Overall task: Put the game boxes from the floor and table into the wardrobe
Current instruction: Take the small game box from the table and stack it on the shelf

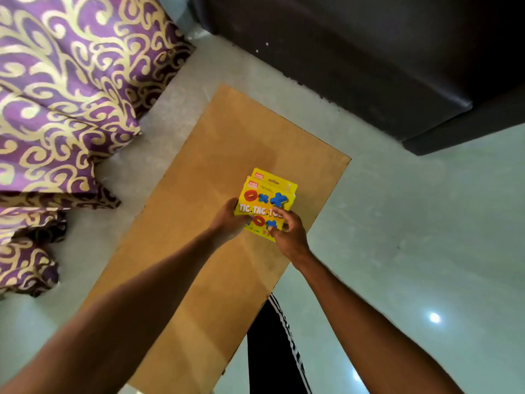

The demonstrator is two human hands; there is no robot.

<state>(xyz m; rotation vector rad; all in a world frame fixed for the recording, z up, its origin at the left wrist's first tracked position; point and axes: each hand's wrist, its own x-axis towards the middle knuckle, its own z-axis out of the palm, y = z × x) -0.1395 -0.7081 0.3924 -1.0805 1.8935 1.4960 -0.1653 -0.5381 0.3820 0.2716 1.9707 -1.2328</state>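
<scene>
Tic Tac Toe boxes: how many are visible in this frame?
2. The top box faces the camera, gripped by the left hand and right hand over the wooden table. The second box lies directly beneath it, its upper edge showing. More may be hidden underneath.

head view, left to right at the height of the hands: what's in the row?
purple-and-gold patterned cloth → wooden tabletop → left hand → Tic Tac Toe boxes, stacked, held by both hands → right hand → pale floor

Glossy floor (397, 223) w/ wood table (199, 172) — purple-gold fabric (56, 95).
</scene>
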